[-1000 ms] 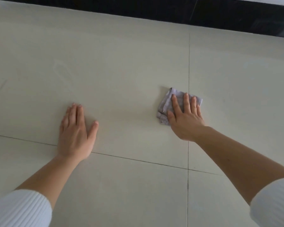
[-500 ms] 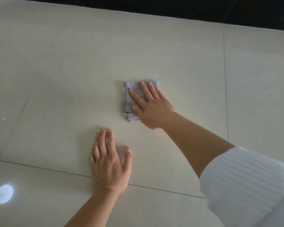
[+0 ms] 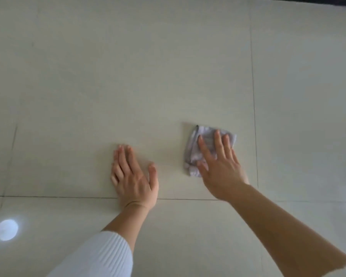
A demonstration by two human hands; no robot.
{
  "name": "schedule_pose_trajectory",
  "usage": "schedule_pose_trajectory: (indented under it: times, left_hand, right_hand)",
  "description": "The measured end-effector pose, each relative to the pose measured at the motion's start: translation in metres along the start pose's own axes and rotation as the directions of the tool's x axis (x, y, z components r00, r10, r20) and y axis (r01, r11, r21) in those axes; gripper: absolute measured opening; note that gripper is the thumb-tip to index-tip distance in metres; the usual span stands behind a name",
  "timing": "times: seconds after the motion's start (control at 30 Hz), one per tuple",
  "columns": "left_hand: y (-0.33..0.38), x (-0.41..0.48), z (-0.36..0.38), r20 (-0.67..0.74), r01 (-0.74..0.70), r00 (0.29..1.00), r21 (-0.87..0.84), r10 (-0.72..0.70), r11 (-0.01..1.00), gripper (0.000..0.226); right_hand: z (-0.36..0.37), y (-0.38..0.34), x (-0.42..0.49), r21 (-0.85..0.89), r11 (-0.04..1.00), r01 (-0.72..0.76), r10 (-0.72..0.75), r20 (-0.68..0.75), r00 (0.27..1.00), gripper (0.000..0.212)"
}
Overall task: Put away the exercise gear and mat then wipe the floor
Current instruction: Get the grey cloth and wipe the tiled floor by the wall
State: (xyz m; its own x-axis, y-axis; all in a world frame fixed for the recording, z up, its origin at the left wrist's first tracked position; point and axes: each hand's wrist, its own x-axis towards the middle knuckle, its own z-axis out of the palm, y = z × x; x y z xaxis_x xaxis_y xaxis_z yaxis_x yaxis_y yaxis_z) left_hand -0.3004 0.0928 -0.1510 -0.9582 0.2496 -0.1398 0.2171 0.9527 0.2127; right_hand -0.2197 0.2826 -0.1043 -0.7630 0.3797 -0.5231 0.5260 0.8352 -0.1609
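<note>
A small folded grey-lilac cloth (image 3: 192,150) lies on the pale tiled floor (image 3: 128,80). My right hand (image 3: 220,166) presses flat on it with straight, spread fingers covering its right half. My left hand (image 3: 133,176) rests flat on the bare floor a short way left of the cloth, fingers straight and together, thumb out. No exercise gear or mat shows in this view.
Large cream tiles with thin dark grout lines fill the view. A bright round light reflection (image 3: 7,229) sits at the lower left. A dark strip (image 3: 308,0) runs along the top right edge.
My right hand has slid the cloth from in front of my left hand to its right and nearer to me. The left hand stays planted on the floor.
</note>
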Motion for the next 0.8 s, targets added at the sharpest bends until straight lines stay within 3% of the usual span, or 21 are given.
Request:
schedule_pose_trajectory:
  times: [0.07,0.1,0.2,0.3,0.37,0.43,0.53,0.67,0.73,0.8]
  left_hand:
    - [-0.001,-0.002,-0.001,0.008,-0.002,1.0,-0.007,0.003,1.0,0.072]
    - [-0.001,-0.002,-0.001,0.008,-0.012,1.0,-0.009,0.012,1.0,0.072]
    - [0.0,-0.002,0.0,-0.022,-0.022,1.0,-0.032,0.021,0.999,0.072]
    - [0.001,0.0,0.003,-0.063,-0.024,0.998,-0.063,0.02,0.998,0.072]
    - [-0.001,-0.001,0.005,-0.082,-0.03,0.996,-0.074,0.024,0.997,0.073]
    - [-0.004,-0.004,0.007,-0.069,-0.041,0.997,-0.072,0.036,0.997,0.074]
    - [-0.011,0.001,0.005,0.01,-0.105,0.994,-0.09,0.106,0.99,0.076]
    - [-0.041,-0.017,-0.011,0.08,-0.009,0.996,-0.434,0.048,0.901,0.062]
    - [-0.062,-0.056,-0.014,0.023,-0.059,0.997,-0.361,0.073,0.931,0.063]
    - [-0.075,-0.089,-0.011,0.069,-0.122,0.988,-0.199,0.138,0.972,0.066]
  right_hand:
    - [0.03,-0.014,-0.048,-0.066,0.984,0.166,-0.168,-0.026,0.986,0.056]
    - [0.04,-0.013,-0.064,-0.056,0.974,0.221,-0.22,0.031,0.975,0.057]
    - [0.045,0.014,-0.059,-0.138,0.946,0.292,-0.285,0.074,0.956,0.061]
    - [0.022,0.031,-0.01,-0.037,0.995,0.096,-0.099,-0.087,0.991,0.062]
    - [0.008,0.026,0.019,0.047,0.999,-0.026,0.029,-0.068,0.997,0.061]
    - [0.009,0.013,0.024,0.059,0.997,-0.041,0.045,-0.058,0.997,0.059]
    - [0.035,-0.014,-0.006,0.049,0.989,0.138,-0.131,-0.124,0.984,0.054]
    - [0.087,-0.059,-0.078,0.008,0.922,0.386,-0.383,-0.112,0.917,0.054]
    - [0.115,-0.075,-0.117,-0.017,0.863,0.506,-0.505,-0.082,0.859,0.055]
    - [0.142,-0.078,-0.144,-0.044,0.798,0.6,-0.602,-0.085,0.794,0.051]
